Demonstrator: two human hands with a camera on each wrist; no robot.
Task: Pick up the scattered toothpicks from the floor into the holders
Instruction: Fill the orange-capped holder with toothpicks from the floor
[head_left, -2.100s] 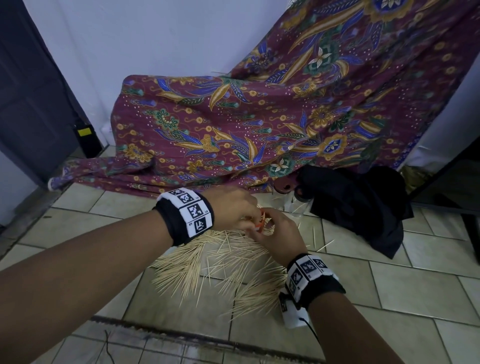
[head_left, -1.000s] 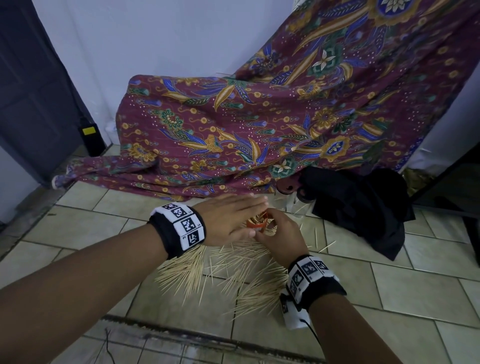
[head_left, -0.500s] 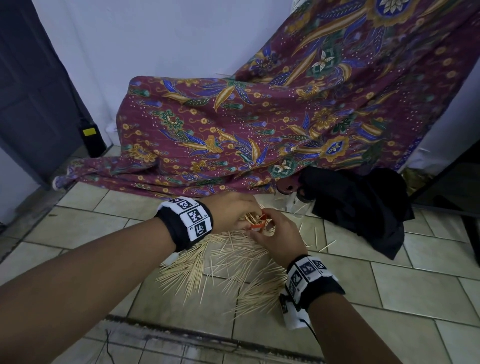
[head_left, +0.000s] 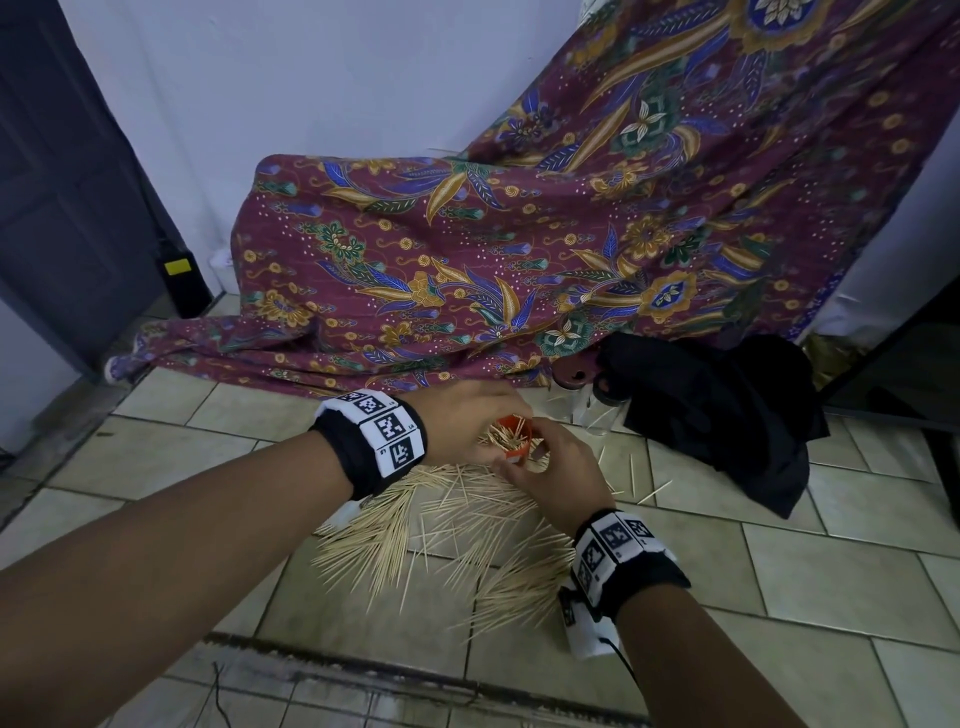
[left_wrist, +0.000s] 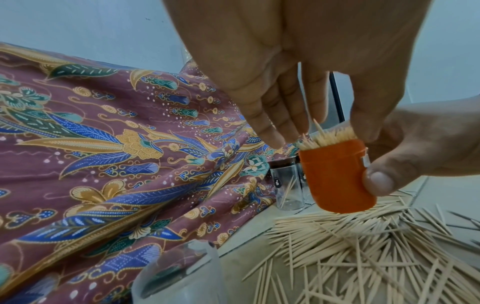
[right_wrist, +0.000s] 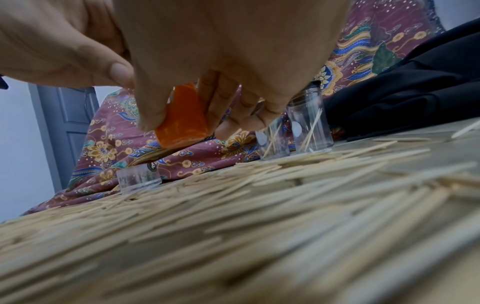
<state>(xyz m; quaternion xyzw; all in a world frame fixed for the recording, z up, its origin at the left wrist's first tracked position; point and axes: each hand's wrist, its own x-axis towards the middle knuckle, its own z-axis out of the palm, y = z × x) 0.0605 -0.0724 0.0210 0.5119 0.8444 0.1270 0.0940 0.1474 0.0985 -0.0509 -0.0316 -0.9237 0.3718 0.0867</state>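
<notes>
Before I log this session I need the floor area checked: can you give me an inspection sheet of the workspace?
Surface: tiled floor, pale tiles, dark strip at the near edge.
Job's things: orange holder, packed with toothpicks, tilted and lifted off the floor; large pile of loose toothpicks below it; two clear jars standing by the cloth, a few toothpicks in each.
Clutter: short clear container at the cloth's edge; black fabric bundled on the tiles.
Hands: right hand grips the orange holder; left hand has straight fingers over the toothpick tips.
Cables: thin black cord near the right wrist.
Surroundings: patterned maroon cloth, white wall, dark door at left.
</notes>
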